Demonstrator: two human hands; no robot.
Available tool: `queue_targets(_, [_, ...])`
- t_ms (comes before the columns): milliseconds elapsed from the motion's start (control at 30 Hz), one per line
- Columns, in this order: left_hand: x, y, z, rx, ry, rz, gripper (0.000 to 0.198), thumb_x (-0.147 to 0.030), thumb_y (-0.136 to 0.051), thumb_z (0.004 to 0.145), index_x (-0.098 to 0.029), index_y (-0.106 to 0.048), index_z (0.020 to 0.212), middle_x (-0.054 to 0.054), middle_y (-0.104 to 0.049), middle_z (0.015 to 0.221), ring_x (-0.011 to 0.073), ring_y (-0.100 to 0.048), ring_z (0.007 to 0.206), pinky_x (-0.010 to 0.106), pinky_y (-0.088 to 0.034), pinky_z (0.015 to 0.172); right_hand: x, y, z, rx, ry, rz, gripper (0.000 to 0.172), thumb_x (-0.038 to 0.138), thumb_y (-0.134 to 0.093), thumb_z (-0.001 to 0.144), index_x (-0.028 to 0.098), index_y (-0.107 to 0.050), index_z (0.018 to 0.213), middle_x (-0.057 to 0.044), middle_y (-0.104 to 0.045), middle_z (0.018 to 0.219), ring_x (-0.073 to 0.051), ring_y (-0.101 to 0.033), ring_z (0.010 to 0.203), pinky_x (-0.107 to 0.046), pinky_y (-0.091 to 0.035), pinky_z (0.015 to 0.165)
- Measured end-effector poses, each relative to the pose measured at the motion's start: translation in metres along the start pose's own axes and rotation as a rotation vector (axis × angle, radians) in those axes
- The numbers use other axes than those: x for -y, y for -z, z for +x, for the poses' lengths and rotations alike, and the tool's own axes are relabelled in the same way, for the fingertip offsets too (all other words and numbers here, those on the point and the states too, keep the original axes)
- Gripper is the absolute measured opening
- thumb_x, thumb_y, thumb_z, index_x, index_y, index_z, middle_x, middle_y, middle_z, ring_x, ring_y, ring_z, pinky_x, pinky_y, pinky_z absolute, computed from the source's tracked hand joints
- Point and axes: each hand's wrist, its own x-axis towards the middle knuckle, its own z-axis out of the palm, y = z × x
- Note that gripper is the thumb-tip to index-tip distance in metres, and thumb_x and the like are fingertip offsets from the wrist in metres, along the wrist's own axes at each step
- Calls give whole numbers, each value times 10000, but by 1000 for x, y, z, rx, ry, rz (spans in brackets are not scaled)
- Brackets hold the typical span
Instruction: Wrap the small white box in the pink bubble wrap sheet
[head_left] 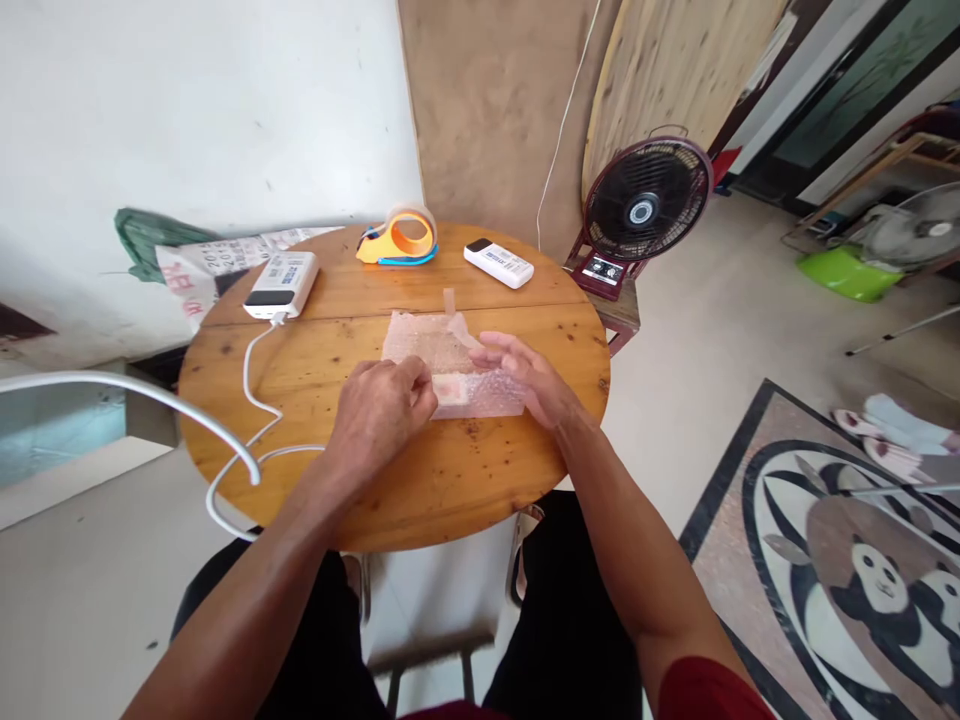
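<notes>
A sheet of pinkish bubble wrap point(420, 338) lies on the round wooden table in front of me. On its near part sits a small pale flat item with a reddish patch point(450, 388), partly covered by the wrap. My left hand point(390, 400) is closed at the wrap's near left corner, its fingertips curled out of sight on the wrap. Over the right side is my right hand point(529, 375), its fingers apart and its edge touching the wrap. A strip of clear tape point(463, 332) reaches from the far edge towards its fingertips. Another short tape piece point(449, 300) stands beside that strip.
An orange tape dispenser point(397, 240) and a white power bank point(498, 263) lie at the back of the wooden table point(420, 500). A second power bank point(283, 285) at left has a white cable point(251, 375) plugged in. A fan point(642, 212) stands behind at right.
</notes>
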Motion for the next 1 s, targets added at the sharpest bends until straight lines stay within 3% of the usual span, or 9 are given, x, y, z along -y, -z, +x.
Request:
queue_targets(167, [2, -6, 16, 88, 138, -101, 140, -256, -491, 789, -229, -626, 762, 17, -700, 723, 192, -637, 655, 285, -426, 627, -11, -1, 3, 8, -73, -135, 571, 418, -769, 688, 253, -581, 1201, -26, -685, 1034, -202, -630, 969, -347, -506, 840])
queue_targets(300, [9, -7, 14, 98, 191, -266, 163, -322, -516, 781, -236, -624, 867, -9, -693, 754, 167, -628, 645, 260, -435, 607, -18, -5, 6, -8, -41, -187, 273, 411, -715, 737, 197, -675, 901, 3, -660, 817, -145, -594, 732, -272, -466, 677])
queue_targets(433, [18, -10, 10, 145, 160, -340, 297, -478, -596, 752, -221, -630, 897, 10, -692, 867, 195, -644, 782, 296, -477, 706, -20, -7, 6, -25, -41, -193, 237, 420, -704, 748, 190, -653, 767, 24, -607, 712, -118, -526, 635, -242, -399, 590])
queue_targets(567, [19, -19, 7, 102, 106, -392, 288, -474, -597, 784, -195, -628, 847, 58, -677, 1003, 207, -645, 869, 327, -494, 789, -19, -8, 5, -39, -51, -179, 238, 425, -705, 752, 193, -651, 755, 20, -622, 735, -123, -537, 648, -250, -406, 614])
queue_targets(667, [14, -23, 5, 42, 105, -512, 207, -397, -573, 824, -196, -624, 817, 69, -670, 1135, 207, -645, 968, 323, -492, 830, -16, -10, 4, -49, -27, -152, 234, 418, -717, 741, 191, -662, 750, -21, -668, 1008, -153, -599, 814, -277, -443, 719])
queue_targets(733, [11, -24, 4, 44, 143, -583, 170, -362, -581, 821, -200, -630, 801, 56, -690, 1119, 201, -653, 943, 315, -494, 806, -14, -11, 3, -45, -32, -133, 225, 406, -718, 741, 189, -660, 740, -31, -658, 1101, -163, -607, 880, -286, -448, 764])
queue_targets(1000, [12, -32, 1, 5, 194, -829, 135, -296, -621, 769, -179, -595, 706, 27, -700, 933, 157, -622, 789, 267, -449, 696, -11, -15, -3, -99, -48, -148, 202, 374, -707, 760, 179, -654, 746, -18, -686, 941, -127, -579, 770, -240, -430, 694])
